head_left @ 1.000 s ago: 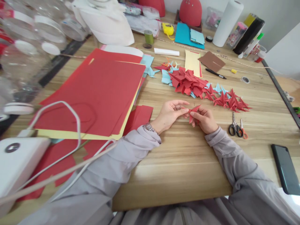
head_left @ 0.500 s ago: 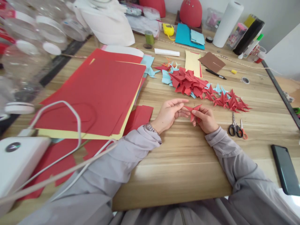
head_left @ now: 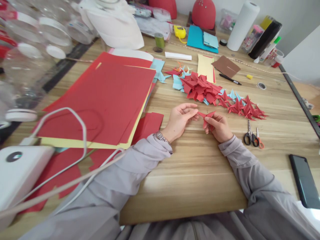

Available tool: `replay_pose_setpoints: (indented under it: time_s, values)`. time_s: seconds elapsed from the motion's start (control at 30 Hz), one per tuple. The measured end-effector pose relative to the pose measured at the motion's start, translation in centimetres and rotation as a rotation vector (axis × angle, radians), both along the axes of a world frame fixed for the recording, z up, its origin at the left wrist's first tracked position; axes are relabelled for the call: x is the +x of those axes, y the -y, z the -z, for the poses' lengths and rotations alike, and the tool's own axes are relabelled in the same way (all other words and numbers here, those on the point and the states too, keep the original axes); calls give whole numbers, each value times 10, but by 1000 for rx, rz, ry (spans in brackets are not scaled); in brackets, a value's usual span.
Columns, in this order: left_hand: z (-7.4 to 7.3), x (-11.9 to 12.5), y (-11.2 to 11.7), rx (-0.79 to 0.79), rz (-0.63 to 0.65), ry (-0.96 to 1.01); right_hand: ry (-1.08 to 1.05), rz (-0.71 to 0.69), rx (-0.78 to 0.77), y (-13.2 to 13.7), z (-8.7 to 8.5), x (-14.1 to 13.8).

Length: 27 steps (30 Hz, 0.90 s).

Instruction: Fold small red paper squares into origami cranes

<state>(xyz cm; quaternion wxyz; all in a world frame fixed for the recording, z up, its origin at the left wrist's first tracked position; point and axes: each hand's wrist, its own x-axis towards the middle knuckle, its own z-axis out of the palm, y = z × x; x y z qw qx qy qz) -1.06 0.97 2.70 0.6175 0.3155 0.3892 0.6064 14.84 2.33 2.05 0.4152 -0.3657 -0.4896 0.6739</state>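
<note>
A small red origami crane with pointed tips is held above the table between my hands. The thumb and fingers of my right hand pinch its body from the right. From the other side, my left hand pinches one thin tip of it between thumb and forefinger, with the other fingers loosely bent. Beyond my hands lies a heap of folded red paper pieces. To its right is a cluster of red paper cranes with light blue ones among them.
Large red paper sheets lie at left, near a white power bank with cables. Scissors and a black phone are at right. Behind stand a yellow tape measure, blue paper and a white cylinder.
My left hand has shifted slightly left and its fingers have drawn in on the crane's tip. My right hand keeps its hold on the crane, almost unmoved.
</note>
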Motion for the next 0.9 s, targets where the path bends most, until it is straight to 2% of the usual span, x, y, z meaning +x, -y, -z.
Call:
replay_pose_setpoints:
  time_s: [0.37,0.7,0.9]
  values:
    - [2,0,-1,36,-49,-96,5,2,-12,0,-1,0]
    - [3,1,-1,32,-57,-37,2,7,-8,0,0,0]
    - [5,1,0,47,-12,-147,38,-2,14,0,0,0]
